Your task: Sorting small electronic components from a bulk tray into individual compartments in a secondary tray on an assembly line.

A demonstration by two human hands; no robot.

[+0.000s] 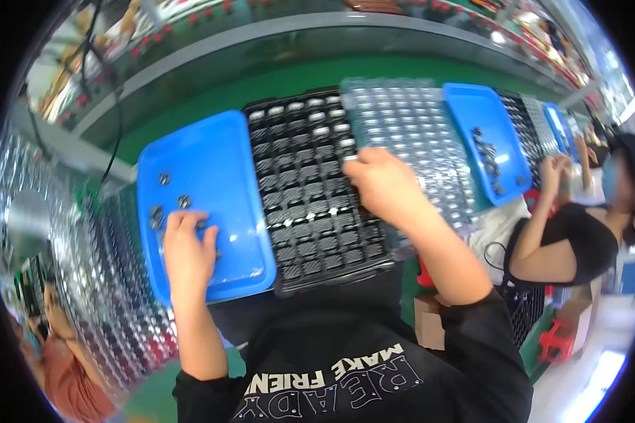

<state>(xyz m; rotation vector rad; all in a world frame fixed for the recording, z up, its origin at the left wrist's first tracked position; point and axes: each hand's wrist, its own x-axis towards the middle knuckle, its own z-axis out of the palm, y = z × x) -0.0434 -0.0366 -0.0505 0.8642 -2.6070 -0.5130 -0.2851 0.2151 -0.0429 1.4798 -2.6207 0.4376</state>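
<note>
On my left lies a shallow blue tray with several small dark metal parts scattered in it. My left hand reaches into this tray, fingers bent downward and thumb apart, over parts it half covers. Beside it is a black compartment tray; its far rows and right column hold some pale, shiny pieces. At the right edge of the black tray, my right hand is closed in a pinch. Whatever its fingertips hold is too hidden to name.
Clear plastic blister trays lie right of the black tray, and more are stacked at far left. Farther right are another blue tray with parts and a co-worker. A rail runs behind the green bench.
</note>
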